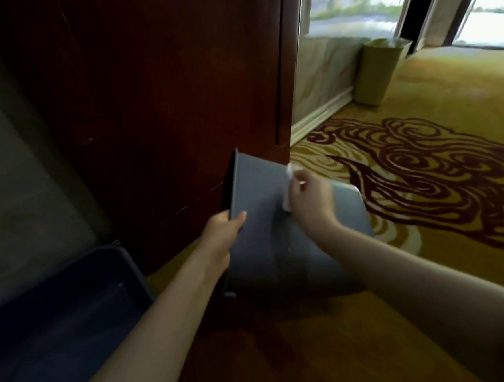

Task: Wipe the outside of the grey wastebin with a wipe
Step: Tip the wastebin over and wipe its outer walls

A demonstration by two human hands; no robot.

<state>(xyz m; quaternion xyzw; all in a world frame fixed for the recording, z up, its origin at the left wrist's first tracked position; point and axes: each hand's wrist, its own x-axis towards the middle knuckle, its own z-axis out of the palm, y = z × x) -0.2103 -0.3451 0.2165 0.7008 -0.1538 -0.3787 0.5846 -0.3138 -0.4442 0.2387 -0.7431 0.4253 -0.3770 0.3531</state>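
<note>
The grey wastebin (264, 208) lies tipped on its side on the carpet, its open mouth facing left toward the dark wooden cabinet. My left hand (222, 231) grips the bin's rim at the lower left edge. My right hand (308, 199) is closed on a white wipe (289, 185) and presses it against the upper side wall of the bin. Part of the bin's right side and base is hidden behind my right hand and forearm.
A dark red wooden cabinet (154, 93) stands right behind the bin. A dark blue bin (62, 317) sits at the lower left. A tan wastebin (381, 71) stands by the far wall. Yellow carpet with red swirls (422, 164) spreads to the right.
</note>
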